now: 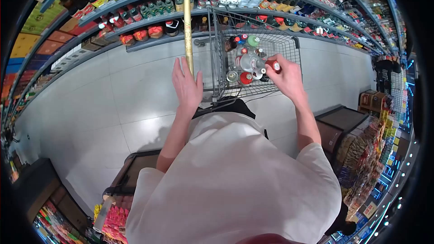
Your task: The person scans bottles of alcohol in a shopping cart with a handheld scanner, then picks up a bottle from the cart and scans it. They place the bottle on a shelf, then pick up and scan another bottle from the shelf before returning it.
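My left hand (186,88) is stretched out at the near end of the shopping cart's yellow push handle (188,31), fingers extended and thumb apart, not wrapped round it. Over the near right part of the wire cart (296,56), my right hand (288,80) has its fingers closed on a red-topped bottle (273,66); most of the bottle's body is hidden. Several bottles stand or lie inside the cart. Among them are a large clear bottle (249,63), a green-topped one (253,41) and a red-capped one (246,78).
Long shelves (158,18) of bottles and packets curve along the far side. Tiled floor (90,95) lies left of the cart. Display bins with packaged goods (361,153) stand behind me on the right, and another bin (131,171) is at my left.
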Demonstrator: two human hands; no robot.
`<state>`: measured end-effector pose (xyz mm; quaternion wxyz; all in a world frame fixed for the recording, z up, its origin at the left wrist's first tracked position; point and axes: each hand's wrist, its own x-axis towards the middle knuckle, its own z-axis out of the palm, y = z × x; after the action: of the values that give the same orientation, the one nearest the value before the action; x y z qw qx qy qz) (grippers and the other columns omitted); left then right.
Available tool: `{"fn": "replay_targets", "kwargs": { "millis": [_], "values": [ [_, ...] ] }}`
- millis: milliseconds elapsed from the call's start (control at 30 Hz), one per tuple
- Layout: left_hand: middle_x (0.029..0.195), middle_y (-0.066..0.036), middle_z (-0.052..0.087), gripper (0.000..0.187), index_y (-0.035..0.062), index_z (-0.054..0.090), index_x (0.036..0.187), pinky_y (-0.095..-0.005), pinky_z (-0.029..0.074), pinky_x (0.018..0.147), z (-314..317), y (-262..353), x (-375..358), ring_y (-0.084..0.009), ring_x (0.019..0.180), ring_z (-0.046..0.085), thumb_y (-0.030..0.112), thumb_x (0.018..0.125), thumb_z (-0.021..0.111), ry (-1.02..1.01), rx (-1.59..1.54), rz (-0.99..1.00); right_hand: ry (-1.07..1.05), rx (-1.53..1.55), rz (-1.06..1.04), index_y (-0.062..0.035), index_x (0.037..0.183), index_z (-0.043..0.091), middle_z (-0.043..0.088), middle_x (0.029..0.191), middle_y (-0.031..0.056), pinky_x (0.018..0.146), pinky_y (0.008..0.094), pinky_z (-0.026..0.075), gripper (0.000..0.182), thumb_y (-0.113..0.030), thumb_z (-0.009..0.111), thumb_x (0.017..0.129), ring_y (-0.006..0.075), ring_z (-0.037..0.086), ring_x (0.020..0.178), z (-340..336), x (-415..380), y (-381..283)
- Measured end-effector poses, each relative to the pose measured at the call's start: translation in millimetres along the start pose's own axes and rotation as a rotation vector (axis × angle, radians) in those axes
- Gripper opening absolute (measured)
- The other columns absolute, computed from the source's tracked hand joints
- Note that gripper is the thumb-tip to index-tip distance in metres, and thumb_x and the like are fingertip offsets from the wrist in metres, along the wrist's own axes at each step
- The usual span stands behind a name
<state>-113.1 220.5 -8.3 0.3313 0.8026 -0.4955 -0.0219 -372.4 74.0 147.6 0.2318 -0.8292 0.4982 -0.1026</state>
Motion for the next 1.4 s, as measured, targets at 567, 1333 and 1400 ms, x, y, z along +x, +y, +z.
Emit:
{"fn": "replay_targets", "kwargs": {
  "millis": [567, 1333, 1400],
  "values": [
    [0.15, -0.02, 0.052, 0.081, 0.0074, 0.027, 0.161, -0.0423, 0.058, 0.098, -76.7, 62.5, -6.8, -0.0348, 0.126, 0.063, 0.066, 0.105, 0.027, -1.407, -1.881, -0.532, 0.023, 1.362, 0.318, -0.0066, 0.097, 0.069, 0.063, 0.083, -0.004, 0.058, 0.0227, 0.033, 0.044, -0.047, 0.053, 0.107, 0.003, 0.039, 0.063, 29.0, 37.0, -44.7],
    [0.126, -0.015, 0.068, 0.055, 0.0121, 0.041, 0.149, -0.0385, 0.062, 0.09, -70.3, 27.9, -44.4, -0.0227, 0.109, 0.071, 0.05, 0.11, 0.043, -1.406, -1.726, -0.896, -0.018, 1.751, 0.651, -0.0176, 0.092, 0.047, 0.047, 0.069, -0.0061, 0.065, 0.0282, 0.05, 0.024, -0.032, 0.062, 0.105, 0.0079, 0.051, 0.063, 120.4, -21.5, -69.6],
    [0.126, -0.015, 0.068, 0.053, 0.0122, 0.042, 0.149, -0.0387, 0.062, 0.091, -76.4, 29.7, -46.6, -0.0226, 0.109, 0.071, 0.049, 0.11, 0.043, -1.417, -1.736, -0.907, 0.002, 1.725, 0.625, -0.0174, 0.095, 0.047, 0.047, 0.069, -0.0058, 0.066, 0.03, 0.05, 0.022, -0.029, 0.063, 0.104, 0.0088, 0.051, 0.062, 119.9, -25.1, -75.0]
  ]
}}
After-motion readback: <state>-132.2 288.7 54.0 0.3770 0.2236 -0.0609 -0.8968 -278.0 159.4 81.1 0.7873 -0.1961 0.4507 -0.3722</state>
